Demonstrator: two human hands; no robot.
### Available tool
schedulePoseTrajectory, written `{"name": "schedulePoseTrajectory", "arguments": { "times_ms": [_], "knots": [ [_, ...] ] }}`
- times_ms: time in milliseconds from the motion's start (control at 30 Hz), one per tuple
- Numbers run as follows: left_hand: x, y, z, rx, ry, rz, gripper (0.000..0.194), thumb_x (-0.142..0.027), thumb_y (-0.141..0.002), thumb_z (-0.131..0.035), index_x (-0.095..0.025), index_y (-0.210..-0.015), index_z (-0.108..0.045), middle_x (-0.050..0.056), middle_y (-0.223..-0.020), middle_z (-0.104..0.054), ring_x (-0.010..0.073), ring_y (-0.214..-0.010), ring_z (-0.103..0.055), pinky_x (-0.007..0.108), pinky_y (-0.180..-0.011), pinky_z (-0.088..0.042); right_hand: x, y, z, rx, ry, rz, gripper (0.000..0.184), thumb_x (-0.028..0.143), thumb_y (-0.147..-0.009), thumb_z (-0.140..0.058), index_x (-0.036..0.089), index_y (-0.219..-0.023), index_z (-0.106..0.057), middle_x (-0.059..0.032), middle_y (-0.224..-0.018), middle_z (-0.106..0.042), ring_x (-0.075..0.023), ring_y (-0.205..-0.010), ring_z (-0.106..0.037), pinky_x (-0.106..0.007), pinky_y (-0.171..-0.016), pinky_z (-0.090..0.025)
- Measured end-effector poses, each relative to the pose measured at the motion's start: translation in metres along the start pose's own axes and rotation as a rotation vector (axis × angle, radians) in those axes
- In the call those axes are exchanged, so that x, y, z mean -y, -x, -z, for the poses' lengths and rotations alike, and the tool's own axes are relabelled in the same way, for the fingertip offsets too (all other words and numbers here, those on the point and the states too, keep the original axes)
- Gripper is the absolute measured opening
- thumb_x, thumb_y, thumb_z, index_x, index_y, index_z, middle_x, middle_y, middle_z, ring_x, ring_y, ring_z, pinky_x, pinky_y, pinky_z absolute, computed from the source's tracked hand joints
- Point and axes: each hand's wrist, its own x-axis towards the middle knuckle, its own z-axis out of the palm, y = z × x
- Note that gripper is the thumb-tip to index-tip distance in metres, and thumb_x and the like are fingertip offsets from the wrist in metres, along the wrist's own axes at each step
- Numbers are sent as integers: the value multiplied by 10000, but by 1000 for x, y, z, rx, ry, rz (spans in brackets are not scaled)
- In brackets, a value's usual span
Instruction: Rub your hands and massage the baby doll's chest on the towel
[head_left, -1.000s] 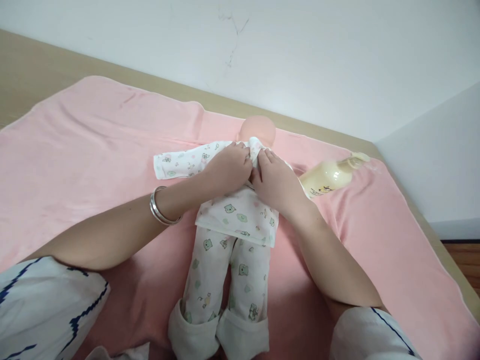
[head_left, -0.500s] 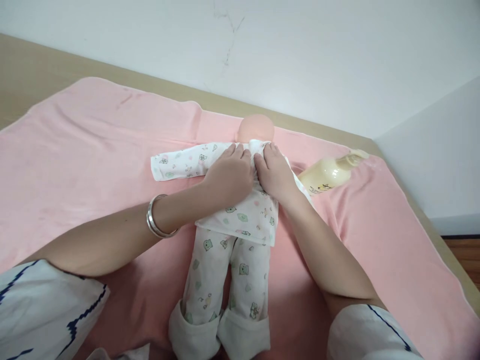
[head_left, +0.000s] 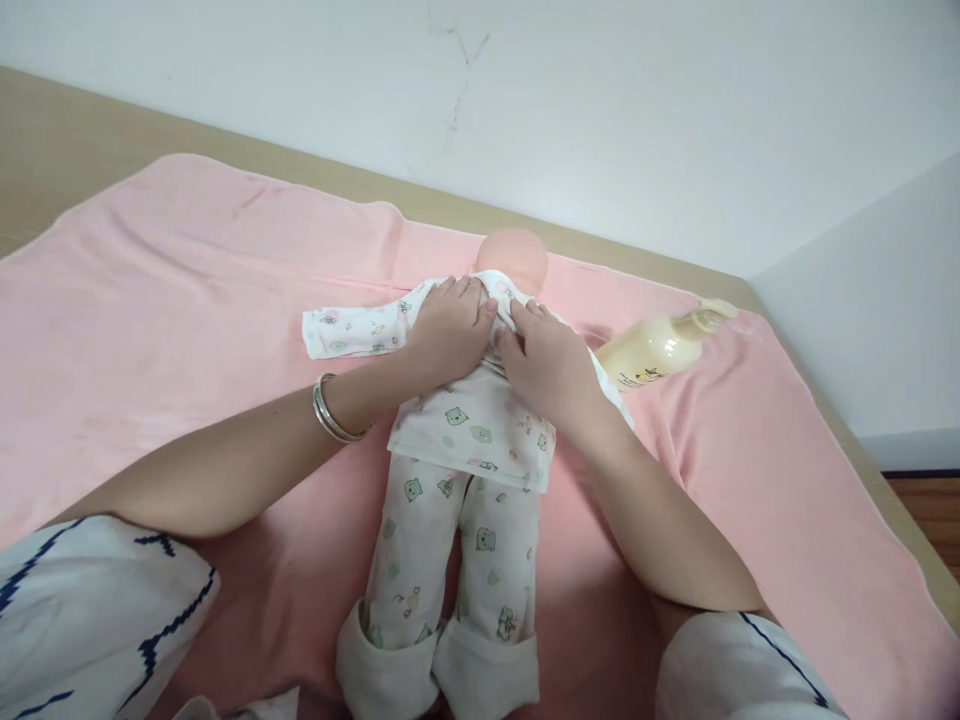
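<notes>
A baby doll (head_left: 511, 258) lies on its back on a pink towel (head_left: 187, 290), dressed in a white printed top (head_left: 480, 425) and matching trousers (head_left: 450, 570). My left hand (head_left: 448, 328) and my right hand (head_left: 544, 360) meet on the doll's chest just below its neck. The fingers of both hands are bent and pinch the front edges of the top together. A silver bangle (head_left: 330, 410) sits on my left wrist. The doll's sleeve (head_left: 352, 328) stretches out to the left. My right hand hides the other sleeve.
A cream pump bottle (head_left: 660, 350) lies on its side on the towel right of the doll. The towel covers a tan mattress (head_left: 75, 130) against a white wall. Wooden floor (head_left: 926, 510) shows at the right edge.
Both hands have shifted slightly on the doll's chest, the fingertips closing tighter on the top near the neck. The doll and bottle have stayed in place.
</notes>
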Motion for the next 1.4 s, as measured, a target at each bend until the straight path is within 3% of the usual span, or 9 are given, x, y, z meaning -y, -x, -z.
{"name": "schedulePoseTrajectory", "arguments": {
  "times_ms": [167, 367, 633, 767, 933, 1100, 1200, 1300, 1400],
  "knots": [
    [-2, 3, -5, -38, 5, 28, 516, -285, -1084, -226, -71, -1367, -600, 201, -1431, -668, 309, -1356, -575, 500, -1229, -398, -16, -18, -15, -92, -50, -10, 474, 358, -1054, -349, 117, -1389, -581, -234, -1467, -617, -384, -1433, -530, -603, -1184, -443],
    [-2, 3, -4, -38, -2, 16, 518, -288, -1080, -243, -55, -1366, -608, 204, -1405, -682, 318, -1330, -597, 497, -1208, -421, -18, -19, -24, -134, -48, 6, 508, 370, -1052, -327, 98, -1409, -564, -265, -1487, -600, -401, -1427, -530, -618, -1159, -452],
    [-1, 2, 9, 14, -125, -128, 463, -274, -1069, -231, -110, -1140, -658, 201, -1152, -728, 326, -1103, -642, 515, -1076, -498, -18, -20, -21, -110, -10, 12, 565, 339, -1043, -339, 38, -1491, -507, -288, -1560, -546, -400, -1486, -499, -605, -1215, -419],
    [-14, 15, 15, 60, -223, -133, 444, -223, -1042, -268, -101, -1146, -683, 252, -1221, -714, 377, -1197, -635, 570, -1098, -482, -23, -20, -17, -45, 18, 41, 634, 366, -1064, -329, -4, -1569, -425, -297, -1639, -468, -409, -1573, -410, -597, -1284, -344],
    [-26, 28, 16, 41, -244, -165, 424, -154, -987, -350, -72, -1242, -679, 260, -1341, -683, 388, -1350, -580, 570, -1185, -437, -24, -18, -11, -1, 66, 82, 664, 394, -1088, -295, -40, -1582, -386, -332, -1662, -426, -423, -1584, -401, -608, -1280, -351],
    [-13, 11, 19, 117, -223, -291, 369, -116, -944, -355, -166, -863, -711, 185, -991, -725, 350, -1131, -665, 539, -1078, -506, -12, -5, -11, -33, 151, 103, 646, 354, -1084, -271, -50, -1569, -410, -347, -1587, -519, -429, -1509, -500, -619, -1237, -412],
    [1, -3, 22, 102, -64, -133, 338, -193, -985, -356, -216, -811, -645, 117, -816, -679, 290, -871, -676, 477, -870, -563, -2, 6, -11, -65, 170, 88, 629, 326, -1079, -276, -41, -1564, -436, -344, -1569, -541, -433, -1500, -513, -620, -1233, -424],
    [7, -8, 21, 104, -4, -56, 356, -266, -1027, -314, -221, -846, -618, 109, -830, -683, 262, -808, -649, 439, -801, -551, 2, 8, -9, -68, 132, 54, 587, 327, -1078, -293, 31, -1545, -488, -301, -1562, -567, -427, -1500, -512, -640, -1199, -457],
    [2, -1, 20, 89, -122, -175, 416, -213, -1023, -247, -177, -914, -647, 183, -993, -710, 315, -989, -656, 495, -938, -530, -1, -1, -5, -2, 57, -6, 538, 321, -1076, -316, 76, -1508, -521, -270, -1530, -591, -406, -1479, -533, -606, -1171, -493]
  ]
}}
